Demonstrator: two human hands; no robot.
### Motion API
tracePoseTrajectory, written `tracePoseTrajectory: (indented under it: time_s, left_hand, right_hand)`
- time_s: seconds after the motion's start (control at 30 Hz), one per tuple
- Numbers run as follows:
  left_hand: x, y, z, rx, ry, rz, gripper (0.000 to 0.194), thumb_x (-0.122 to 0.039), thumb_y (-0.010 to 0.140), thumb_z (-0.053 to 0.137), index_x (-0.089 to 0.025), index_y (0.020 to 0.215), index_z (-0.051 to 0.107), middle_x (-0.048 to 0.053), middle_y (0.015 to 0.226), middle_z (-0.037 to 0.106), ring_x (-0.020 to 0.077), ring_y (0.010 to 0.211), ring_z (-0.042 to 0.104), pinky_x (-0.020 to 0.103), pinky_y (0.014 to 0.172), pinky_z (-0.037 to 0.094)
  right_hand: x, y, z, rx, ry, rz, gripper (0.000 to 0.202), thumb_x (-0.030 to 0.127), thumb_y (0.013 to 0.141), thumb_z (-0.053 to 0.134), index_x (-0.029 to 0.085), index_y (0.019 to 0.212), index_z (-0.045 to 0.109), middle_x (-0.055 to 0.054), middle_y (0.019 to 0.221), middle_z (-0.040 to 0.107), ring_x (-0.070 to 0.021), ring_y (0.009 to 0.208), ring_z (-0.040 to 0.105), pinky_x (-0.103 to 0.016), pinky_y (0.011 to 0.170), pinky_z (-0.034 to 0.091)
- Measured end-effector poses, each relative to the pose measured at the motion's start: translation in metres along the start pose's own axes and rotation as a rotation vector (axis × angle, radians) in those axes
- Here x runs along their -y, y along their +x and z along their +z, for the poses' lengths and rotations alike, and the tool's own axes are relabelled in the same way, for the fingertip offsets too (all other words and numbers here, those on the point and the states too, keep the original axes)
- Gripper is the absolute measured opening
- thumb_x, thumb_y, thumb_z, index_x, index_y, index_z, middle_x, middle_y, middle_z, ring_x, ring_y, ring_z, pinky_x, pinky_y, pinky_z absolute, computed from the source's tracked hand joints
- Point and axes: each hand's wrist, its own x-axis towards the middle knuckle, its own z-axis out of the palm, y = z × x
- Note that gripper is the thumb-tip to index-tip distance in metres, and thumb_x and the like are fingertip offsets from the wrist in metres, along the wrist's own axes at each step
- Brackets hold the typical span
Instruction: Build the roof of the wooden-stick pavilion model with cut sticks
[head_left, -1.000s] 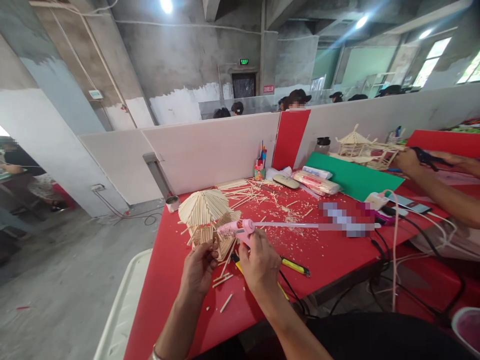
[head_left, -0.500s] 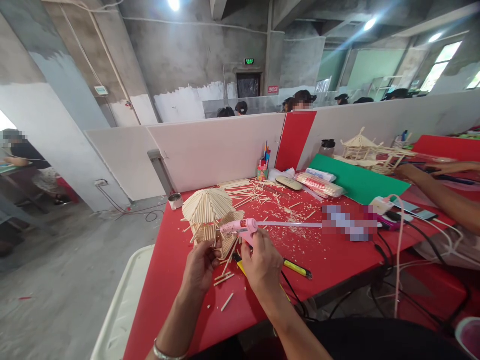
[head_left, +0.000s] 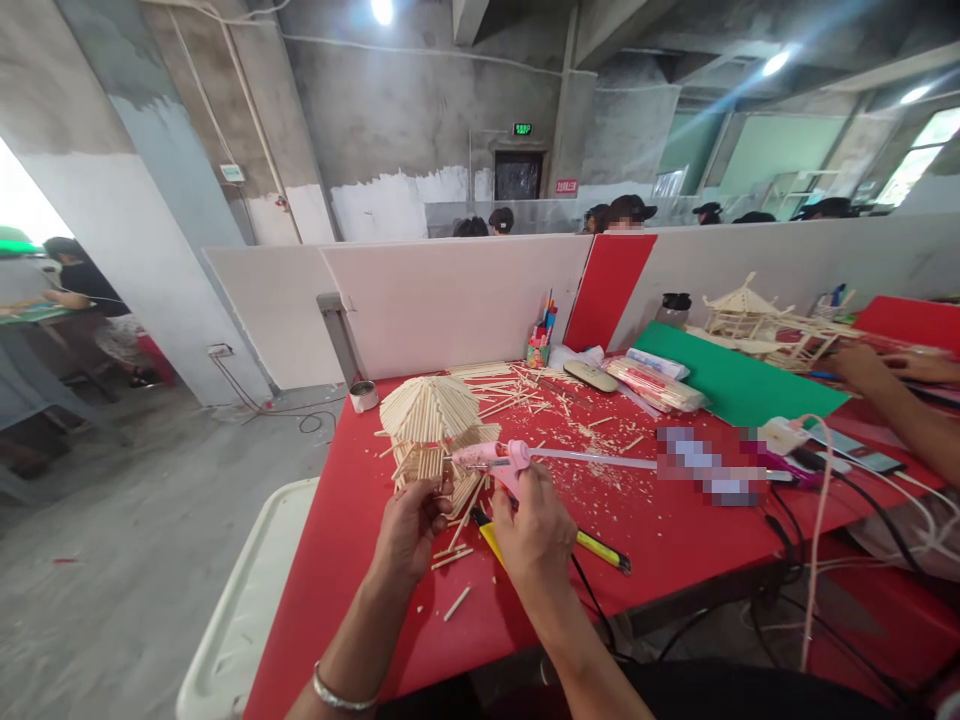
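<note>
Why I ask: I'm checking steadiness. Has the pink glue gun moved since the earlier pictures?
No, not noticeably: against the stick roof, the pink glue gun keeps about the same place.

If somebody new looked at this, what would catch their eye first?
Probably the pink glue gun in the right hand, its nozzle at the small stick-built model with the conical roof, where the left hand is at the near side. Next, perhaps, the loose sticks scattered beyond on the red tabletop, and the green sheet farther right.
</note>
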Motion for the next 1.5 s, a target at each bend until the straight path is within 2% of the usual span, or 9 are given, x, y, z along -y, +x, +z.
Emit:
tracePoseTrajectory:
  time_s: [0.53, 1.17, 1.5]
  left_hand:
    - [-0.0005, 0.0012, 0.0006, 0.009, -0.013, -0.008, 0.008, -0.015, 0.069, 0.062, -0.010, 0.075, 0.064, 0.003, 0.058, 0.064, 0.0087, 0.040, 0.054, 0.015, 0.032, 0.036]
    - [-0.0016, -0.0003, 0.0016, -0.016, -0.020, -0.016, 0.005, -0.012, 0.069, 0.060, -0.009, 0.071, 0.063, 0.003, 0.054, 0.063, 0.0087, 0.040, 0.053, 0.016, 0.034, 0.037]
    - [-0.0019, -0.0001, 0.0023, -0.010, -0.024, -0.026, 0.004, -0.011, 0.070, 0.059, -0.010, 0.070, 0.063, 0.003, 0.053, 0.063, 0.0084, 0.040, 0.053, 0.015, 0.034, 0.037]
  right_hand:
    - [-0.0012, -0.0021, -0.0001, 0.018, 0.002, 0.000, 0.028, 0.026, 0.090, 0.045, 0.012, 0.112, 0.055, -0.012, 0.101, 0.067, -0.0194, 0.079, 0.064, -0.026, 0.063, 0.045]
    - [-0.0016, -0.0009, 0.0018, -0.024, -0.046, -0.044, 0.022, 0.024, 0.091, 0.045, 0.012, 0.104, 0.057, -0.015, 0.100, 0.068, -0.0197, 0.083, 0.066, -0.026, 0.065, 0.047]
    - [-0.0012, -0.0014, 0.0021, -0.023, -0.048, -0.035, 0.025, 0.025, 0.090, 0.046, 0.012, 0.110, 0.057, -0.015, 0.101, 0.068, -0.0200, 0.082, 0.067, -0.026, 0.064, 0.050]
